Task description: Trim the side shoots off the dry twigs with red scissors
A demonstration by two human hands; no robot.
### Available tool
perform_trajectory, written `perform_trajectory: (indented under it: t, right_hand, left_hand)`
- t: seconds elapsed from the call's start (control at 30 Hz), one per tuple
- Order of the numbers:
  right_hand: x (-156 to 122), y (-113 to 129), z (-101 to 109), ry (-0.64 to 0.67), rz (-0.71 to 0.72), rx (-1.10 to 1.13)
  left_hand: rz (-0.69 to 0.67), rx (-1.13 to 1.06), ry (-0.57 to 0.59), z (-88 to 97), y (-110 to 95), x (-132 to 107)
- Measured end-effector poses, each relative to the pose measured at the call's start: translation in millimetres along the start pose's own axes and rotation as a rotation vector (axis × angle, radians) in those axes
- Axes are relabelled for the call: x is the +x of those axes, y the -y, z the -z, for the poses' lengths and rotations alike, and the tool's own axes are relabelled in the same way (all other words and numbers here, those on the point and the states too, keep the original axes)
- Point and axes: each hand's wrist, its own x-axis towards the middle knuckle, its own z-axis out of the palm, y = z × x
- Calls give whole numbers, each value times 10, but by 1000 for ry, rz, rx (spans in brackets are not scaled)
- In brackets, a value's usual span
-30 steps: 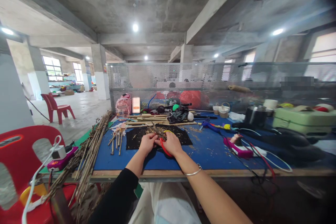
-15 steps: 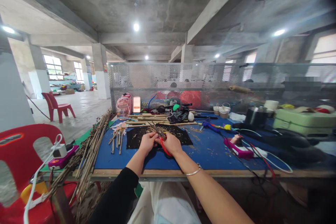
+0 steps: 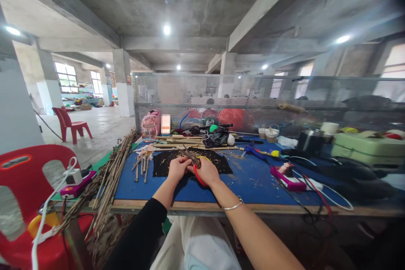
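My left hand (image 3: 177, 167) is closed on a thin brown stick (image 3: 189, 155) that points up and away over a black cloth (image 3: 161, 164) strewn with shavings. My right hand (image 3: 207, 171) is closed around red-handled shears (image 3: 197, 175), whose blades meet the stick just beyond my fingers. Both hands sit close together above the blue table top (image 3: 253, 179). A silver bracelet (image 3: 233, 207) circles my right wrist.
Short cut sticks (image 3: 141, 166) lie left of the cloth, long bamboo poles (image 3: 186, 147) behind it. A bundle of twigs (image 3: 109, 181) hangs off the table's left edge. A pink device (image 3: 286, 178) with cables lies to the right, a red chair (image 3: 25, 202) to the left.
The view has shifted slightly; my hands and the stick sit a little higher and farther over the cloth. My grip on the stick and shears is the same.
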Motion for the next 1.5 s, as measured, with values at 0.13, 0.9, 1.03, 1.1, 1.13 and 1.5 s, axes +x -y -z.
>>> perform_trajectory:
  t: [0.13, 0.9, 1.03, 1.1, 1.13, 1.5]
  right_hand:
    - [8, -7, -24, 27, -34, -3]
    - [4, -8, 0, 68, -38, -31]
    - [-4, -11, -17, 51, -43, -29]
    - [-2, -14, -28, 22, -15, -27]
    - [0, -15, -33, 8, -1, -27]
    - [18, 5, -3, 111, -56, -73]
  left_hand:
    - [-29, 16, -10, 7, 21, 12]
    - [10, -83, 81, -12, 26, 8]
    - [35, -97, 111, -22, 75, 24]
    - [38, -108, 134, -21, 113, 41]
    - [39, -116, 146, -21, 130, 49]
    - [27, -174, 146, -14, 136, 66]
